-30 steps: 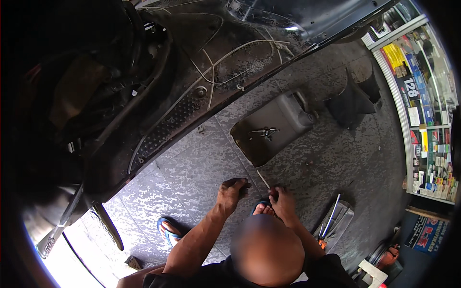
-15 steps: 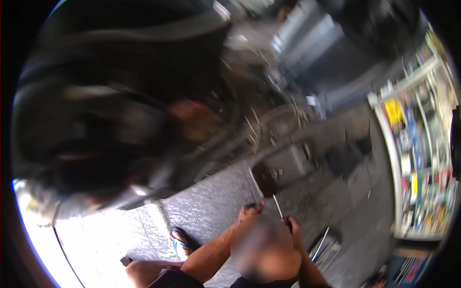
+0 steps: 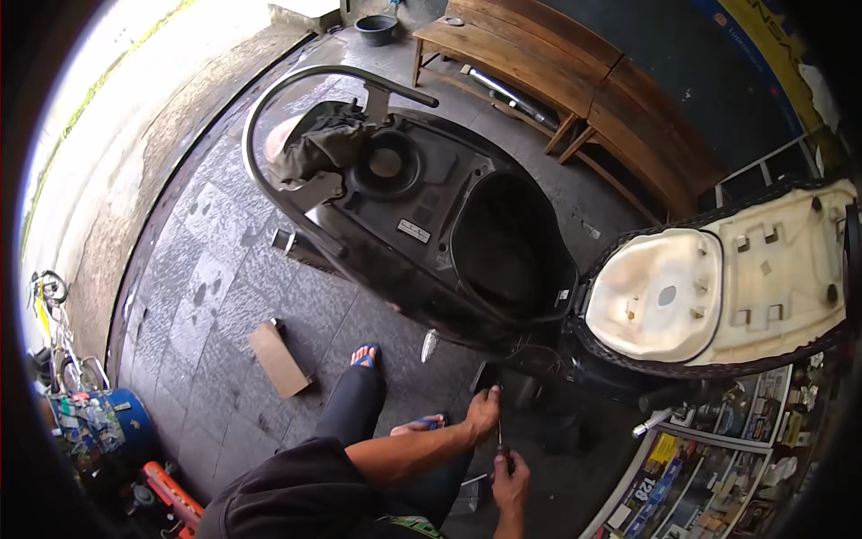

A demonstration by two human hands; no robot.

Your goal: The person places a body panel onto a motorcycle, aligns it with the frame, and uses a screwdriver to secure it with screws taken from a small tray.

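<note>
My right hand (image 3: 510, 476) is closed around the handle of what looks like a screwdriver (image 3: 500, 433), its thin shaft pointing away from me. Around the far end of that shaft my left hand (image 3: 483, 411) is closed; the tip is hidden. Just beyond the left hand lies a dark tray-like box (image 3: 486, 375) on the floor. The black scooter (image 3: 395, 269) stands in front of me, its seat (image 3: 763, 269) tipped up to the right with the pale underside showing. Its round storage well (image 3: 503, 242) lies uncovered. Dark cloth (image 3: 323, 144) is draped at its rear rail.
A cardboard box (image 3: 280, 359) lies on the tiles at left. Wooden benches (image 3: 512, 54) and a dark basin (image 3: 376, 30) stand beyond the scooter. Goods fill a white-framed shelf (image 3: 628, 476) at lower right. A blue drum (image 3: 133, 422) and a red object (image 3: 171, 494) are at lower left.
My view has swung from a blurred, close look downward to a wider one with the whole scooter. Both hands stay on the thin tool, now with the left gripping its far end.
</note>
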